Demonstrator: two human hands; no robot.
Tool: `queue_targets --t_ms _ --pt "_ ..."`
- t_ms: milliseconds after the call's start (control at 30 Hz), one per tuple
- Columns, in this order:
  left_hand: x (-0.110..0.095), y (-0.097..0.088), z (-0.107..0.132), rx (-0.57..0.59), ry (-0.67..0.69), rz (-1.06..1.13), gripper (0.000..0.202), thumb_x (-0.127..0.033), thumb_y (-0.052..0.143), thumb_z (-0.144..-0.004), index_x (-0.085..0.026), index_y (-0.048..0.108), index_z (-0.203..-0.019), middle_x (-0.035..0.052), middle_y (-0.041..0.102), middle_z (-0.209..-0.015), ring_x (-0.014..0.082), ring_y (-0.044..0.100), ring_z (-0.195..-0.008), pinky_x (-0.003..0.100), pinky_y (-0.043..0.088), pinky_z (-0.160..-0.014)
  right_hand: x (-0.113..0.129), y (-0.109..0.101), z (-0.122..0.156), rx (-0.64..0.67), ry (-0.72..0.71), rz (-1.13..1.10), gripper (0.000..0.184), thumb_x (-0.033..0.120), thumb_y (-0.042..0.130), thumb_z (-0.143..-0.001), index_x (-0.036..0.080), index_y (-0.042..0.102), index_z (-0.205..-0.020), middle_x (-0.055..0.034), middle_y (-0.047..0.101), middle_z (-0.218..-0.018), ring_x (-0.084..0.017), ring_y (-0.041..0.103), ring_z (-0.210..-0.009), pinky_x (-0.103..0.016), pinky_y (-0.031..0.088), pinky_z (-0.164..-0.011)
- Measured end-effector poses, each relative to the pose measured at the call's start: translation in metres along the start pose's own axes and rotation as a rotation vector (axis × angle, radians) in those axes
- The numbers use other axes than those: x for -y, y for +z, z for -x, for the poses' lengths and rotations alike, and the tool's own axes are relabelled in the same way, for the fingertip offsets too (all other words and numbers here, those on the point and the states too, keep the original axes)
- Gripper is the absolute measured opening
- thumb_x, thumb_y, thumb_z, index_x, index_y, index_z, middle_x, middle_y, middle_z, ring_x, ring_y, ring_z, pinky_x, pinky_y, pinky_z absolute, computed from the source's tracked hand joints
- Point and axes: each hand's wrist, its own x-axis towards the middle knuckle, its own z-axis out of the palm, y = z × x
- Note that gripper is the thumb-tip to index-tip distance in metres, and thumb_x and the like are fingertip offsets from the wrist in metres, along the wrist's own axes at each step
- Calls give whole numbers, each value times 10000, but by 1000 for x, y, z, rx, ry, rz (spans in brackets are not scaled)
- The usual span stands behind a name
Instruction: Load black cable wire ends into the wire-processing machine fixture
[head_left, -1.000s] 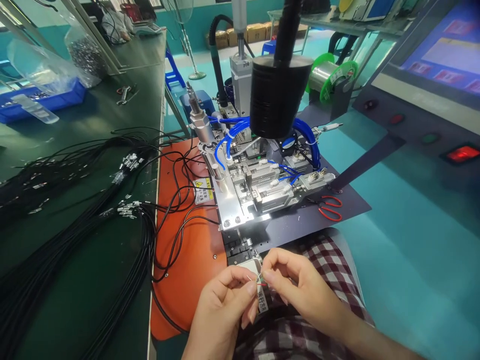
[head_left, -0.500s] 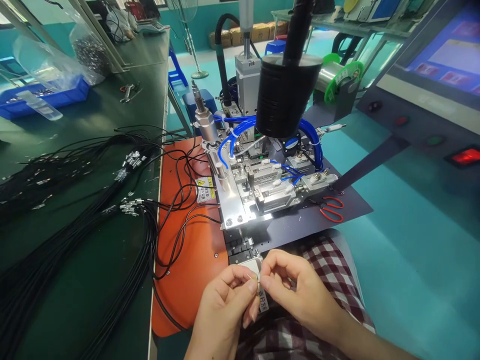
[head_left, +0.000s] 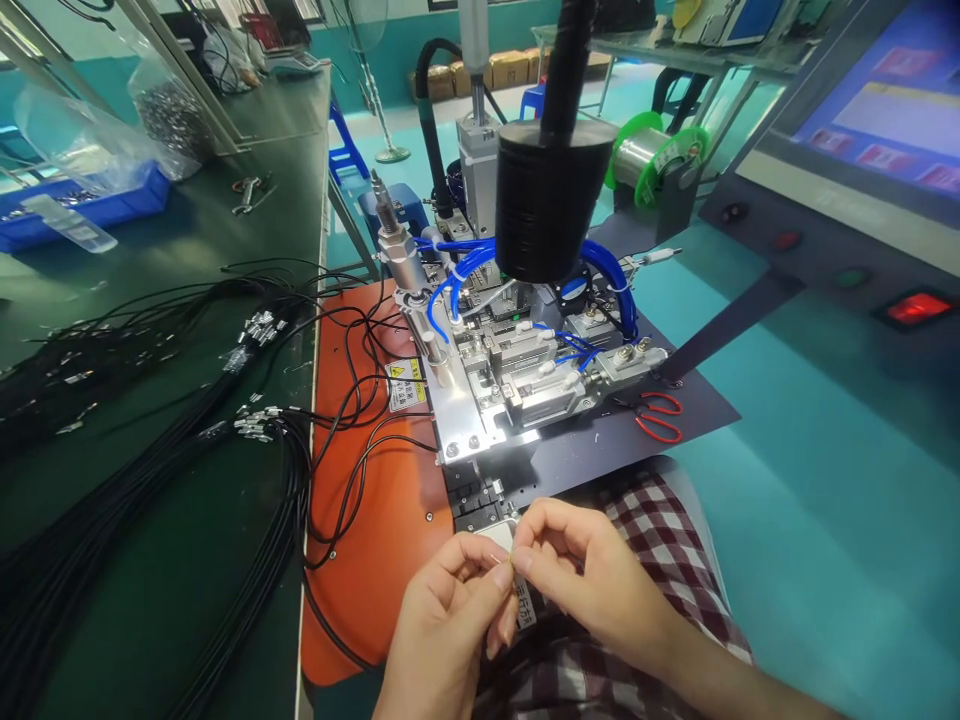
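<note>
My left hand (head_left: 459, 605) is closed in a pinch, thumb against forefinger, on a thin pale wire (head_left: 496, 558). Only a short bit of the wire shows above the fingertips. Right beside it, my right hand (head_left: 574, 560) pinches at the same spot, its thumb and forefinger tips meeting the left fingertips. Whatever lies between the right fingertips is too small to make out. Both hands are above the lap, in front of a metal machine (head_left: 540, 370) with blue air tubes. Under the fingers lies a pale labelled plate (head_left: 523, 603), partly covered by the hands.
Black cables (head_left: 247, 520) with silver metal ends lie on the green table (head_left: 187, 230) at left, some crossing the orange plate (head_left: 375, 570). Red-handled scissors (head_left: 660, 418) rest right of the machine. A wire spool (head_left: 656, 160) and a control screen (head_left: 885, 130) stand farther right.
The right fingertips have come closer and now meet the left fingertips. Background things sit slightly farther left in the picture. The left hand keeps its pinch.
</note>
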Motion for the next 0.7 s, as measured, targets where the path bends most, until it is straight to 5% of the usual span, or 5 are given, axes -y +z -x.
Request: queue_targets --t_ms 700 --pt "4 -1 -6 -44 73 -10 359 -430 807 -647 -151 596 -729 -66 478 -457 39 351 -433 169 230 -461 1 2 -6 49 58 -95 129 258 588 -753 171 518 -689 91 383 -480 -67 311 -437 -205 221 -420"
